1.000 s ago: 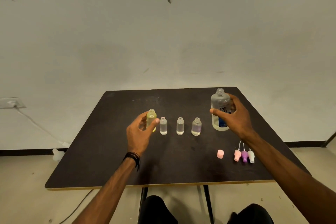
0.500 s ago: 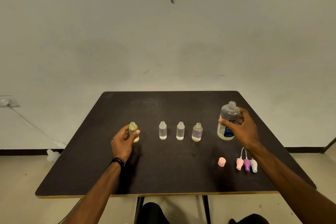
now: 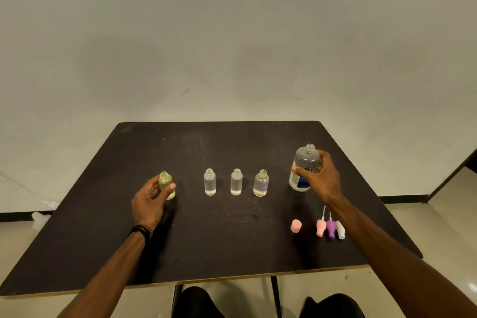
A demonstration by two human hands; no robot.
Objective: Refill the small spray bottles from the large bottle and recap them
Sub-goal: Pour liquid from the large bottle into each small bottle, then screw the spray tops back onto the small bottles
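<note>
My left hand (image 3: 149, 202) grips the small yellow-tinted glass bottle (image 3: 166, 185) at the table's left, my right hand (image 3: 321, 178) the large clear uncapped bottle (image 3: 304, 168) far right; I should pour slowly, mouths aligned.

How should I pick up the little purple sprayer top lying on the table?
Pinch the purple sprayer top by its fat body from above, fingers at its two ends. It lies flat, squeezed between the pink top and the white top, so its sides are blocked, and its thin tube looks bendy.
</note>
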